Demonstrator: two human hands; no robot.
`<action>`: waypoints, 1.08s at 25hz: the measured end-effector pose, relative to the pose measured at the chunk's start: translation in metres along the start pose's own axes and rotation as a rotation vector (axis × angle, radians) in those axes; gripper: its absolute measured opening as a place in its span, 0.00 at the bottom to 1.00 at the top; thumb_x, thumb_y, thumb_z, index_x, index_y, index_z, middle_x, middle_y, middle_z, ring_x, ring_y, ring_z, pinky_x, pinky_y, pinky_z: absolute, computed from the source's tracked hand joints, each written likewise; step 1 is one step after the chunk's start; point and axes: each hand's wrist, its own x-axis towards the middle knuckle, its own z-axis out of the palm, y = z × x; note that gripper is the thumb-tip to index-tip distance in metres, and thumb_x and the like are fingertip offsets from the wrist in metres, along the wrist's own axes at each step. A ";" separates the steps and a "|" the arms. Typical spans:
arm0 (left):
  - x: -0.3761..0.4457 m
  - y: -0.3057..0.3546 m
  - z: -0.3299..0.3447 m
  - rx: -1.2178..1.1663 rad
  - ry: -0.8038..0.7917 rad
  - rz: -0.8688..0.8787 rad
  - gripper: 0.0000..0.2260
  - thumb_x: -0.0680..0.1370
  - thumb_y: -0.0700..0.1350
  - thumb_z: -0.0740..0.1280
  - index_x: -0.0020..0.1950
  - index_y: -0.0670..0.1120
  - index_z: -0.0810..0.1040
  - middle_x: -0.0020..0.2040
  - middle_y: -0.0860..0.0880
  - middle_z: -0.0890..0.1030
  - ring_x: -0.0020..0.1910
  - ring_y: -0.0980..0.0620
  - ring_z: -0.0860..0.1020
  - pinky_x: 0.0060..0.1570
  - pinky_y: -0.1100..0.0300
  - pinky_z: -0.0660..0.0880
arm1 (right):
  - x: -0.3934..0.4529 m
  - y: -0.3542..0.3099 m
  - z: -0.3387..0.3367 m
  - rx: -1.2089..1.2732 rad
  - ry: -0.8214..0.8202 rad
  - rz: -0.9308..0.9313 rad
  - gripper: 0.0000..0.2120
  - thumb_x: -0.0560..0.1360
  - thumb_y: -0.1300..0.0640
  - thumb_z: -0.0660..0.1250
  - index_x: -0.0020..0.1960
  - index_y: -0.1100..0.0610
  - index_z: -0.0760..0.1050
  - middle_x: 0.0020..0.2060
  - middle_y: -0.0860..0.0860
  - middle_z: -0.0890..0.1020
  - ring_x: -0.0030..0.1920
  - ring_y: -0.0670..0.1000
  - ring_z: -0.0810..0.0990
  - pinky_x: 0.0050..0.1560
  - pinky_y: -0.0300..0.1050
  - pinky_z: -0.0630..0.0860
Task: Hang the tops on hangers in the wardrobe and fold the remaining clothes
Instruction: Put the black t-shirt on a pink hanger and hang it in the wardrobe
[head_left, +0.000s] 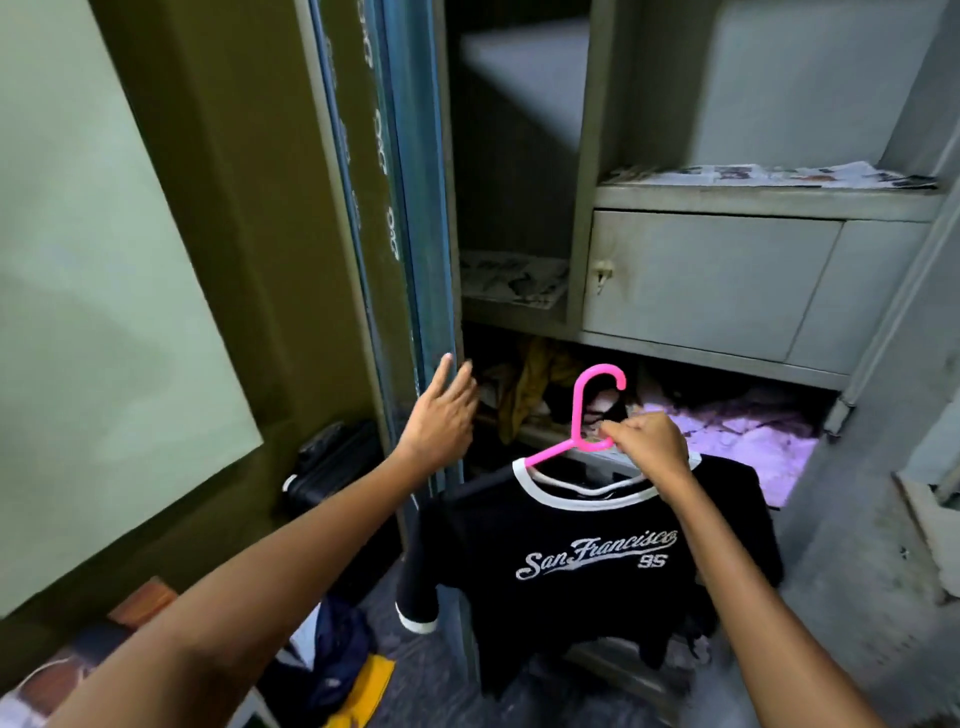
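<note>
A black top (582, 561) with white trim and "San Francisco 95" lettering hangs on a pink plastic hanger (576, 421) in front of the open wardrobe. My right hand (644, 447) grips the hanger just below its hook and holds the top up in the air. My left hand (441, 410) rests with straight fingers against the edge of the wardrobe door (415, 260). Behind the hanger, the lower wardrobe compartment holds crumpled clothes, among them a yellow garment (524, 389) and a pale purple one (737, 431).
The grey metal wardrobe has newspaper-lined shelves (769, 176) and a small locked cupboard (706, 280). A dark bag (332, 457) lies on the floor left of the door. Blue and yellow clothes (353, 670) lie at bottom left. A pale green wall stands on the left.
</note>
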 end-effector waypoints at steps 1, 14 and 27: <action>-0.012 -0.004 0.008 0.001 -0.002 -0.029 0.25 0.80 0.52 0.53 0.72 0.39 0.63 0.74 0.42 0.63 0.76 0.42 0.48 0.64 0.37 0.27 | -0.001 -0.001 0.004 0.002 -0.027 -0.006 0.20 0.65 0.48 0.69 0.22 0.58 0.68 0.22 0.54 0.68 0.28 0.53 0.69 0.34 0.45 0.64; -0.125 -0.075 0.059 -0.085 -0.348 -0.477 0.32 0.76 0.61 0.59 0.75 0.46 0.61 0.76 0.42 0.57 0.76 0.43 0.51 0.59 0.40 0.19 | 0.001 -0.086 0.088 0.008 -0.337 -0.159 0.23 0.65 0.43 0.73 0.23 0.58 0.71 0.18 0.49 0.70 0.29 0.52 0.73 0.32 0.44 0.63; -0.122 -0.166 0.122 -0.300 -0.447 -0.833 0.43 0.76 0.59 0.62 0.76 0.38 0.40 0.77 0.41 0.43 0.76 0.43 0.42 0.73 0.48 0.40 | 0.007 -0.180 0.173 -0.003 -0.494 -0.288 0.21 0.66 0.40 0.71 0.29 0.57 0.75 0.25 0.52 0.74 0.31 0.52 0.76 0.35 0.42 0.65</action>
